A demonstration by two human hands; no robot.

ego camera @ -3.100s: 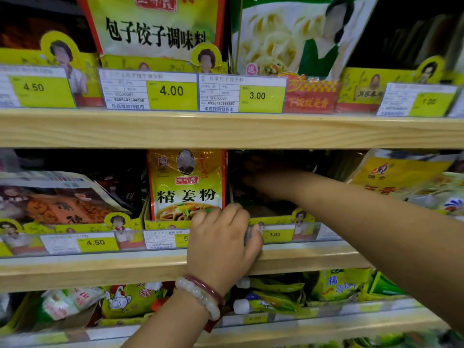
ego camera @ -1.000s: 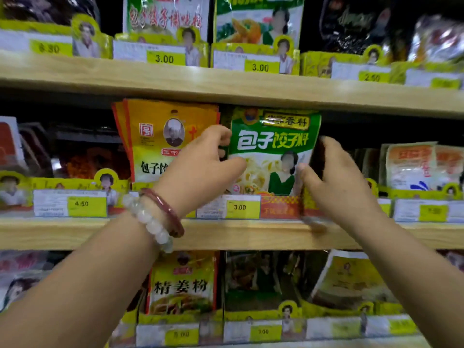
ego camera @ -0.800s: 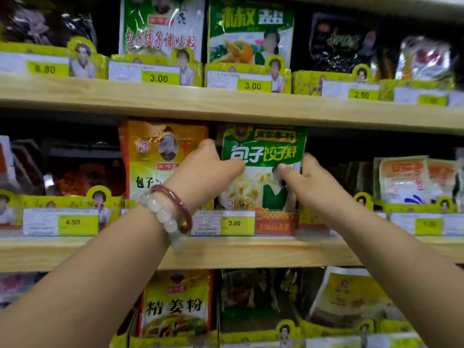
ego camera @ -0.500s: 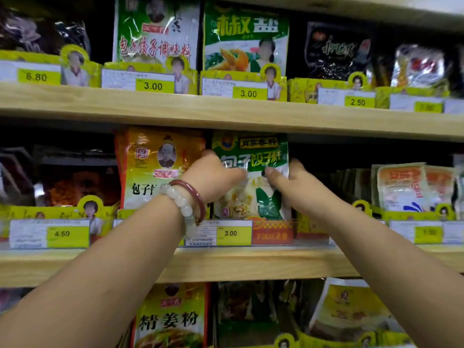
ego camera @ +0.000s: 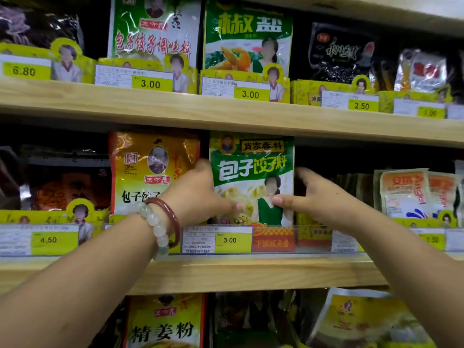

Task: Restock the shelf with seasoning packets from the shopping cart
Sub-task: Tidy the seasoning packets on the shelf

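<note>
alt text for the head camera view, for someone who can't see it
Two bare hands, left hand and right hand, grip the sides of an upright green dumpling seasoning packet on the middle wooden shelf. An orange packet stands beside it, above yellow price tags.

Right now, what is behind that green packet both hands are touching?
The green packet stands upright in its slot, thumbs on its front. Past its right edge there is only dark shelf space. Whatever sits directly behind it, more packets or none, is covered.
</note>
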